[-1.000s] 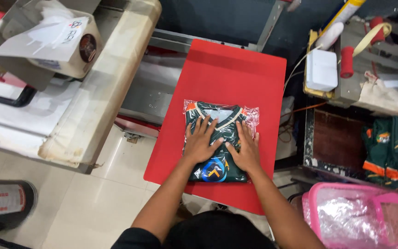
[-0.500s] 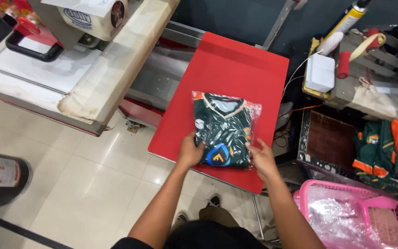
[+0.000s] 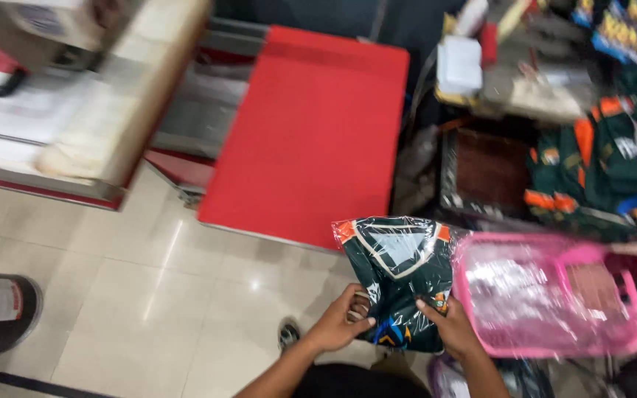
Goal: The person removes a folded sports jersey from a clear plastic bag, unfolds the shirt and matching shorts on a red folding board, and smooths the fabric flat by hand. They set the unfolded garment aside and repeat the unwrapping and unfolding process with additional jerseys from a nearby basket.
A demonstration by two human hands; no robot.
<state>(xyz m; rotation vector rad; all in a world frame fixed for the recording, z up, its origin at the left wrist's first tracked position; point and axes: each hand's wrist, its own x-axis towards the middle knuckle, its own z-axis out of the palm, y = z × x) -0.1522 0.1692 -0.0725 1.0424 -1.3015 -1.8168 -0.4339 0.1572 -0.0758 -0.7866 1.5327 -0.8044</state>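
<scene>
Both hands held one bagged jersey (image 3: 399, 276), a dark green folded shirt with orange trim sealed in a clear plastic bag. Left hand (image 3: 338, 324) gripped the lower left edge of the bag, with the fingers curled around it. Right hand (image 3: 447, 328) gripped the lower right edge, thumb on top of the plastic.

The jersey was in the air, off the red table (image 3: 311, 133), just below the near edge of the table and a little to its right. It touched nothing except the two hands. Just to the right of the jersey stood a pink plastic basket (image 3: 554, 346) with clear bags inside. Above the basket, to the right of the red table, lay a pile of green and orange jerseys (image 3: 606, 169). Left of the red table stood a beige counter (image 3: 105, 110), blurred. Under the jersey was the pale tiled floor (image 3: 149, 295).
</scene>
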